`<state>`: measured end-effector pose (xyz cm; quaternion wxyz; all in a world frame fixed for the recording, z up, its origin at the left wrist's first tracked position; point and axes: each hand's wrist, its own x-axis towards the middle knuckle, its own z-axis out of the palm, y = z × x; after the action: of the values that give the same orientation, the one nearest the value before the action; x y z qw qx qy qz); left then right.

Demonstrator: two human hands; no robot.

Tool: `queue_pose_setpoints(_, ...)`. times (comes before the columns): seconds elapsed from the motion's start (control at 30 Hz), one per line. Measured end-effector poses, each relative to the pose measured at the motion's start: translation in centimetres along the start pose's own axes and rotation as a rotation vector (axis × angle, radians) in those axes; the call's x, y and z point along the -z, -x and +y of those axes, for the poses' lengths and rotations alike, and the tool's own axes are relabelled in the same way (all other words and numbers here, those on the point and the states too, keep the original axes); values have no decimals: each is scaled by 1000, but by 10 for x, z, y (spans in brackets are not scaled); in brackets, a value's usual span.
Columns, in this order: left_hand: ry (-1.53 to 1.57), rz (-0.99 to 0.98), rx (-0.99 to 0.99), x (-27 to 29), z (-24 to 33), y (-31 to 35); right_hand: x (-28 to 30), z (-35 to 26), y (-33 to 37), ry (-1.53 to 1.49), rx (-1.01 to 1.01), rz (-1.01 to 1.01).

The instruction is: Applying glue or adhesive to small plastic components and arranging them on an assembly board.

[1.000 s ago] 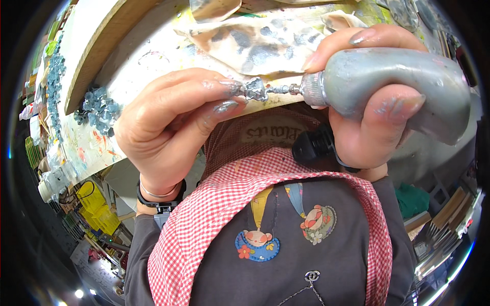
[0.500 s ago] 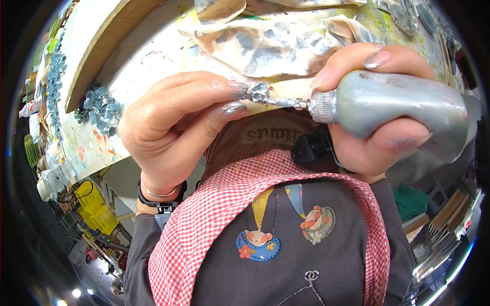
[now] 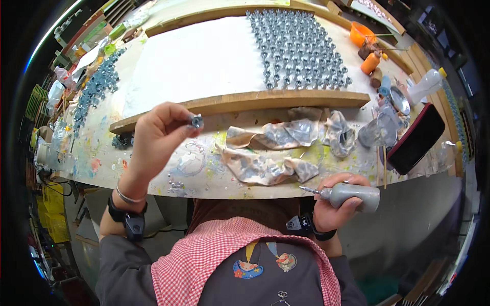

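Note:
Between the thumb and fingers of my left hand (image 3: 153,145) is a small blue-grey flower-shaped piece (image 3: 197,121), held up in front of the near wooden strip (image 3: 286,100). My right hand (image 3: 332,213) is wrapped round a grey squeeze bottle (image 3: 360,197) at the table's near edge. The bottle lies sideways in the palm, its thin metal nozzle pointing left, apart from the piece. Beyond my hands, rows of similar small pieces (image 3: 296,51) stand on the right part of a white sheet (image 3: 194,61).
Stained rags (image 3: 270,166) lie in front of the near strip. Loose blue-grey pieces (image 3: 94,86) are heaped at the left. Along the right are a phone (image 3: 416,137), a clear plastic cup (image 3: 377,131), an orange bowl (image 3: 361,33) and an orange bottle (image 3: 371,63).
My hands have moved apart: the left has carried the flower-shaped piece away from the nozzle toward the strip, while the right has lowered the bottle. The view now takes in more of the table.

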<state>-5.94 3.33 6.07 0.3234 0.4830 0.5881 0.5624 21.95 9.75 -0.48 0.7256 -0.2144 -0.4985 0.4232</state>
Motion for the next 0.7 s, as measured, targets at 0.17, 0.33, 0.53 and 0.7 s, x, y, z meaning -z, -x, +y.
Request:
queue_pose_setpoints(0.17, -321, -64, -153, 12, 32, -64, 7, 1, -15, 7, 28, 61)
queue_pose_setpoints(0.33, -538, -91, -219, 38, 0, -199, 12, 10, -21, 73, 64, 61)
queue_pose_setpoints(0.53, -362, 136, 48, 27, -51, -318, 17, 10, -12, 151, 140, 82)
queue_pose_setpoints(0.7, -301, 267, 80, 13, -97, -362, 11, 12, -14, 236, 210, 162)
